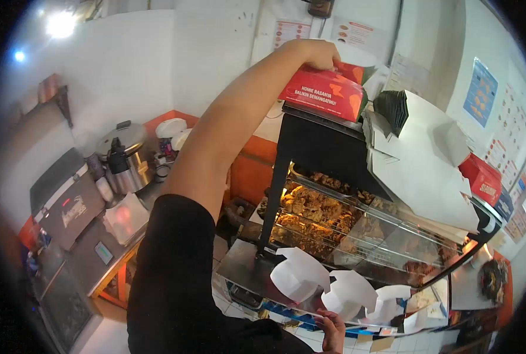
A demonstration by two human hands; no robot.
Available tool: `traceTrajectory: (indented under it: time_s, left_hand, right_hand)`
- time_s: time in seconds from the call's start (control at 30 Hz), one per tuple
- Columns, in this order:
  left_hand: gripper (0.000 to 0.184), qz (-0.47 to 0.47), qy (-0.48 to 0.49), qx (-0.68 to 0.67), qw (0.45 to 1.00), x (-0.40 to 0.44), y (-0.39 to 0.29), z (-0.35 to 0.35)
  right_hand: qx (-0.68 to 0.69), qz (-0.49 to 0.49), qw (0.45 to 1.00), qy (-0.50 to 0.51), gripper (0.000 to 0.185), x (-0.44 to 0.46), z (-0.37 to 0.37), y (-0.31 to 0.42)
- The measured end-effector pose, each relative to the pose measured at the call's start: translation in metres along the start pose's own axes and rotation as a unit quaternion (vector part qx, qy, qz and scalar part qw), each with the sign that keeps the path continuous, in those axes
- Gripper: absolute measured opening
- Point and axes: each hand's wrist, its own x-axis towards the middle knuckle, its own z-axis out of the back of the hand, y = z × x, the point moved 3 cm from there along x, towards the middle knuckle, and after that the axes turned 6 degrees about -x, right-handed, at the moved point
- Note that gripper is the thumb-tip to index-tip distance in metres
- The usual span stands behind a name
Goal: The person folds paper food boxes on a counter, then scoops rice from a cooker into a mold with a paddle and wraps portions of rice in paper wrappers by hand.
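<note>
A fried-chicken shop is being shown: browned pieces of food (316, 206) are being kept on lit racks inside a display cabinet (328, 150); printed red boxes (325, 91) are being stacked on top of the cabinet, and open white boxes (298, 274) are being lined up before it.
</note>
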Motion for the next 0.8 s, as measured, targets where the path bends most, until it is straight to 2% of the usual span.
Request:
traceTrajectory:
  time_s: [0.03, 0.07, 0.13, 0.17, 0.23, 0.3, 0.37, 0.4, 0.43, 0.47, 0.5, 0.53, 0.6, 0.63, 0.67, 0.7, 0.73, 0.77, 0.8]
  left_hand:
    - [0.031, -0.006, 0.039, -0.004, 0.999, 0.001, 0.0, -0.004]
    - [0.031, -0.016, 0.038, -0.011, 0.999, 0.003, -0.003, -0.005]
    - [0.037, 0.091, 0.094, -0.076, 0.988, -0.015, -0.017, 0.005]
    - [0.037, 0.087, 0.093, -0.076, 0.989, -0.022, -0.022, 0.006]
    - [0.044, 0.078, 0.025, -0.107, 0.991, -0.032, -0.024, 0.006]
    - [0.05, -0.014, 0.09, -0.01, 0.996, -0.02, -0.018, -0.013]
    - [0.052, -0.061, 0.05, -0.033, 0.996, -0.001, -0.007, -0.032]
    - [0.055, -0.083, 0.077, 0.011, 0.994, 0.01, -0.006, -0.037]
    - [0.053, 0.006, -0.073, 0.028, 0.997, -0.027, -0.026, -0.016]
    - [0.049, -0.024, -0.223, 0.041, 0.974, -0.034, -0.019, -0.01]
    - [0.041, 0.011, -0.349, 0.019, 0.937, -0.079, -0.041, 0.01]
    - [0.029, -0.052, -0.539, -0.066, 0.838, -0.101, -0.046, 0.011]
    - [0.014, -0.05, -0.6, -0.255, 0.757, -0.213, -0.075, 0.002]
    - [0.006, -0.053, -0.519, -0.381, 0.763, -0.269, -0.082, -0.014]
    - [0.003, -0.106, -0.559, -0.309, 0.762, -0.318, -0.086, -0.037]
    - [0.006, -0.067, -0.468, -0.292, 0.831, -0.366, -0.086, -0.074]
    - [0.009, -0.038, -0.393, -0.277, 0.876, -0.414, -0.077, -0.127]
    - [0.012, -0.012, -0.314, -0.252, 0.915, -0.462, -0.068, -0.181]
    - [0.012, 0.041, -0.267, -0.241, 0.932, -0.521, -0.055, -0.234]
  right_hand:
    - [-0.041, 0.021, 0.999, -0.026, 0.024, -0.014, -0.013, 0.014]
    - [-0.04, 0.022, 0.998, -0.038, 0.024, -0.022, -0.016, 0.009]
    - [-0.02, 0.066, 0.995, -0.067, 0.025, -0.031, -0.023, -0.001]
    - [0.033, 0.08, 0.994, -0.075, 0.025, -0.038, -0.029, -0.009]
    - [0.059, 0.067, 0.991, -0.096, 0.026, -0.055, -0.044, -0.024]
    - [0.055, 0.037, 0.991, -0.117, 0.027, -0.065, -0.048, -0.051]
    - [0.056, 0.018, 0.99, -0.127, 0.027, -0.085, -0.072, -0.062]
    - [0.059, 0.008, 0.988, -0.142, 0.027, -0.098, -0.079, -0.068]
    - [0.105, 0.017, 0.989, -0.099, 0.034, -0.104, -0.078, -0.084]
    - [0.1, 0.012, 0.988, -0.113, 0.023, -0.118, -0.092, -0.079]
    - [0.085, 0.008, 0.989, -0.122, 0.023, -0.128, -0.099, -0.083]
    - [0.073, 0.005, 0.988, -0.134, 0.024, -0.138, -0.106, -0.089]
    - [0.053, -0.017, 0.991, -0.124, 0.029, -0.154, -0.122, -0.092]
    - [0.049, -0.033, 0.988, -0.143, 0.031, -0.155, -0.121, -0.1]
    - [0.045, -0.05, 0.984, -0.164, 0.032, -0.157, -0.119, -0.109]
    - [0.044, -0.069, 0.982, -0.167, 0.032, -0.155, -0.118, -0.117]
    - [0.025, -0.064, 0.984, -0.165, 0.033, -0.155, -0.119, -0.122]
    - [0.019, -0.061, 0.982, -0.177, 0.033, -0.154, -0.127, -0.122]
    - [0.009, -0.058, 0.981, -0.185, 0.034, -0.15, -0.136, -0.12]
